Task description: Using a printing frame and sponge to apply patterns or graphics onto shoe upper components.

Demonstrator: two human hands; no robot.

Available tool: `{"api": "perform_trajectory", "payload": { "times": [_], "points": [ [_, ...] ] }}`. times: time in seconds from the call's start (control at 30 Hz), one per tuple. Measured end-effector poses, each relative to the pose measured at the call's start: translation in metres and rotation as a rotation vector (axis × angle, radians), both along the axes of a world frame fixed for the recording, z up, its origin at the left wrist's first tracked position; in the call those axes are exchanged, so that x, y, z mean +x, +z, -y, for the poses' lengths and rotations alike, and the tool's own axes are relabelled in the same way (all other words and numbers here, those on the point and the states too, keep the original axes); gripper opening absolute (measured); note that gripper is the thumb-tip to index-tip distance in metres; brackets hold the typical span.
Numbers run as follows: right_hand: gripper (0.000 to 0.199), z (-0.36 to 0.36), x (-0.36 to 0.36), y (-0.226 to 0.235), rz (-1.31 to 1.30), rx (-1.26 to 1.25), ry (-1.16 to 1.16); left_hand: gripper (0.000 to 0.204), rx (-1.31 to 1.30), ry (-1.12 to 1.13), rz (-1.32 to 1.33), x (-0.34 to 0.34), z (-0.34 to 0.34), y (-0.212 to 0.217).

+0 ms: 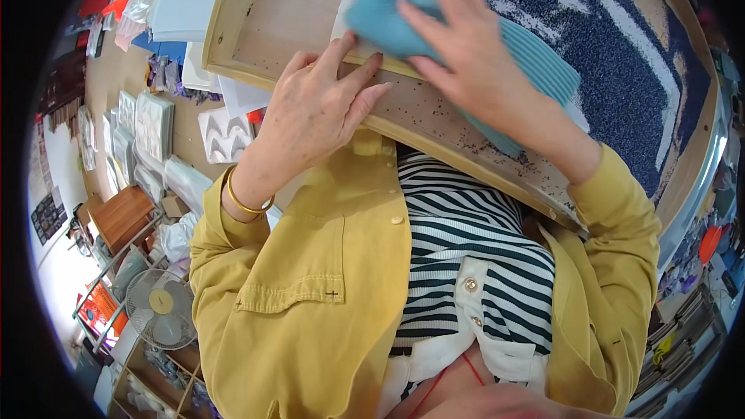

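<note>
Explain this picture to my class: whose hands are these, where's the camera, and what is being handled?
No machine here: these are the bare hands of a person in a yellow cloth jacket. The picture comes from a fisheye camera worn on the head, looking down, so straight edges bend. The left hand, wearing a gold-coloured bangle, is over a shallow pale wooden tray, close to a turquoise cloth with a ribbed part. The right hand spreads over that cloth; blur hides whether it holds or presses. Dark blue grains lie toward the tray's right.

Blurred right hand (469, 50) over a wooden tray (291, 8), partly hiding an equally blurred teal cloth (384, 12); tray's far side cut off, dark specks (423, 109) inside it too small to identify
</note>
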State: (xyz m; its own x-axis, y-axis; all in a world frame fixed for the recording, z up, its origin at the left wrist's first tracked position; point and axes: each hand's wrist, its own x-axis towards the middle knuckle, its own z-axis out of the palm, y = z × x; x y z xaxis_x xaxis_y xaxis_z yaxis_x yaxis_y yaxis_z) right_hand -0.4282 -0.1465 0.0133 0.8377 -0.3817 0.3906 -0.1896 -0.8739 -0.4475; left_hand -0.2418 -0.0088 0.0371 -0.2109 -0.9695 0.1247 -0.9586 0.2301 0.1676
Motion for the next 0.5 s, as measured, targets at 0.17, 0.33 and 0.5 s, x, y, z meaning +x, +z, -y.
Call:
{"api": "perform_trajectory", "payload": {
  "times": [0.17, 0.33, 0.5],
  "points": [
    [0.053, 0.021, 0.03, -0.011, -0.115, -0.567, -0.367, 0.03, 0.019, -0.018, 0.023, 0.001, 0.009, 0.001],
    [0.052, 0.049, -0.022, -0.018, -0.077, -0.277, -0.239, 0.03, -0.005, 0.03, -0.012, 0.0, -0.001, -0.001],
    [0.051, 0.127, -0.029, -0.023, -0.006, 0.037, -0.124, 0.031, -0.071, 0.038, -0.048, 0.0, 0.002, -0.004]
  ]
}}
